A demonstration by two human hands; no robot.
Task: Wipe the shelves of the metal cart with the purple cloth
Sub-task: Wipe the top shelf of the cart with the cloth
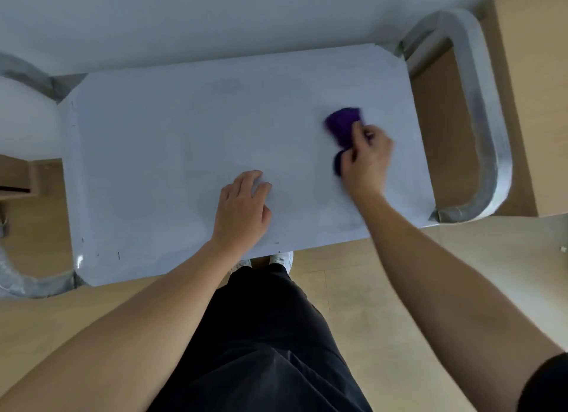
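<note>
The metal cart's top shelf (184,141) fills the middle of the head view, pale and shiny. My right hand (365,159) grips the bunched purple cloth (342,125) and holds it down on the right part of the shelf; hand and cloth are motion-blurred. My left hand (242,208) rests on the shelf near its front edge, its fingers lying loosely curved on the surface and holding nothing. Lower shelves are hidden under the top one.
Curved metal handles stand at the cart's right end (485,135) and left end (27,285). A wooden cabinet (534,104) stands right of the cart, wooden furniture (18,178) at the left. A white wall runs behind. My legs and shoes (282,259) touch the front edge.
</note>
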